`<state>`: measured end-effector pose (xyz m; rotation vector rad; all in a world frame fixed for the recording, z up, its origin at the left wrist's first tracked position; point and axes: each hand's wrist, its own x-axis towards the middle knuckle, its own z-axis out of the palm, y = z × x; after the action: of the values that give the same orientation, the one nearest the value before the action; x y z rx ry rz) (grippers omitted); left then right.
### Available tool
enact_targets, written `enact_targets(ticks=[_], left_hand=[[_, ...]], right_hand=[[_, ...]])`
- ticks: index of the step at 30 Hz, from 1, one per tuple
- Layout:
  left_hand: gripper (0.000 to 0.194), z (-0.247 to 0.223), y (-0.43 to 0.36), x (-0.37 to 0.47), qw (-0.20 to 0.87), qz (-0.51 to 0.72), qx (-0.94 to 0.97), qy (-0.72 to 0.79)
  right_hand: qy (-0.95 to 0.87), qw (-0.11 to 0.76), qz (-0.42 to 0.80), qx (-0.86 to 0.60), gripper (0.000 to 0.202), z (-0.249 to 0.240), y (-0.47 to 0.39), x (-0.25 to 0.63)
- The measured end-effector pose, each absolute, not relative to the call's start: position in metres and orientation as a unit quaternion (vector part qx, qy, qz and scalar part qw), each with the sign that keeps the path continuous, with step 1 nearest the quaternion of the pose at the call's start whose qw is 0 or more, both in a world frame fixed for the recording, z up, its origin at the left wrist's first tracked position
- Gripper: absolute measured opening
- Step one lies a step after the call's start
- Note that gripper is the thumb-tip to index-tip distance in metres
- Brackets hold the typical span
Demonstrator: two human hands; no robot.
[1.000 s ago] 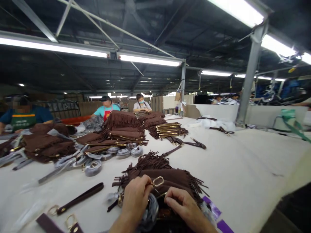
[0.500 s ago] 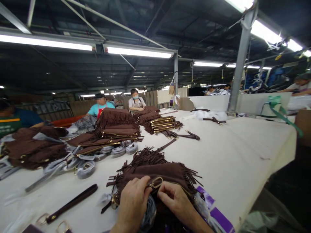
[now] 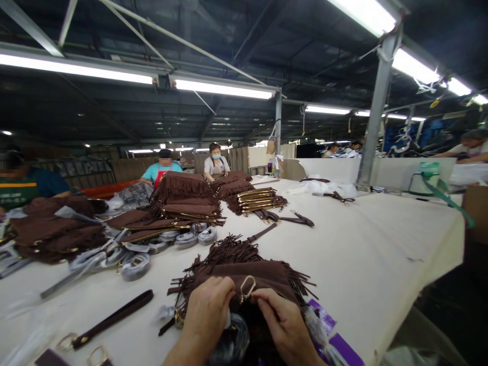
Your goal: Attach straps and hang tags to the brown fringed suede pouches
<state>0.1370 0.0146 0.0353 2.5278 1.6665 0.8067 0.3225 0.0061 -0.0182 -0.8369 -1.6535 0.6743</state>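
A brown fringed bag (image 3: 244,272) lies at the near edge of the table, its dark opening toward me. At its edge a gold clasp (image 3: 247,288) stands up between my hands. The fingertips of my right hand (image 3: 284,325) are pinched at the clasp's lower right side. My left hand (image 3: 208,315) is closed at the bag's edge, left of the clasp; what its fingers grip is hidden. Below, a plastic-wrapped coil (image 3: 232,340) sits between my wrists.
A brown wrist strap (image 3: 114,317) lies at the left. Beyond are stacked fringed bags (image 3: 183,190), wrapped coils (image 3: 136,265) and loose straps (image 3: 297,218). Purple cards (image 3: 345,349) lie at the right. People work behind the stacks. The pale table (image 3: 366,254) has its edge at the right.
The gold clasp now stands more upright. My right hand has shifted slightly right and down, with its fingers at the clasp's base. The view has tilted slightly.
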Motion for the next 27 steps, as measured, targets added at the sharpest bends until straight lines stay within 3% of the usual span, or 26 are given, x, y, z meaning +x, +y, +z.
enact_targets(ticks=[2,6,12,18,27], left_hand=[[0.020,0.046,0.014,0.135,0.032,0.293,0.791,0.536],[0.015,0.062,0.019,0.139,0.184,0.381,0.755,0.501],[0.014,0.053,0.030,0.180,0.497,0.424,0.644,0.399],[0.009,0.031,0.031,0.199,0.514,0.422,0.663,0.344],[0.016,0.029,0.038,0.196,0.576,0.420,0.654,0.254]], right_hand=[[-0.630,0.608,0.317,-0.365,0.027,-0.015,0.006,0.326],[-0.422,0.681,0.516,-0.303,0.039,0.002,0.016,0.332],[-0.360,0.634,0.670,-0.141,0.044,0.029,0.028,0.334],[-0.377,0.604,0.695,-0.099,0.043,0.043,0.034,0.334],[-0.431,0.520,0.726,-0.126,0.060,0.060,0.044,0.328]])
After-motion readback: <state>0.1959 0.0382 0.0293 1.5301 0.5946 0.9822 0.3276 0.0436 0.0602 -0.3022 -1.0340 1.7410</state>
